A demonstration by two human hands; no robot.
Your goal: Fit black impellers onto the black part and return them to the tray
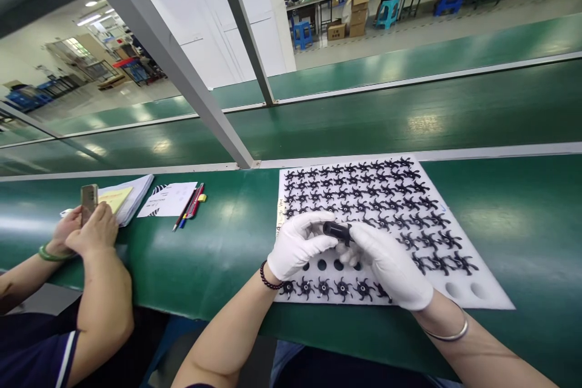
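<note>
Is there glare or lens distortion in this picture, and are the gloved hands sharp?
Head view: ceiling lights leave pale glare patches on the green belt; the belt edges bow from wide-angle distortion; the left hand and right hand are sharp, holding a small black cylinder.

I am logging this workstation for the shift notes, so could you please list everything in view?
Foam tray: one, white, on the green bench, several holes bare near the hands.
Star-shaped parts: many, black, in rows on the tray.
Cylinder: one, black, held between both gloved hands.
Bench: one, green, belts behind it.
Papers: a few, white and yellow, left on the bench.
Pens: several, beside the papers.
Co-worker's hands: two, bare, holding a small brownish object.
Stools: several, blue, far behind.
Left hand: white glove, dark bead bracelet.
Right hand: white glove, silver bangle.
</note>
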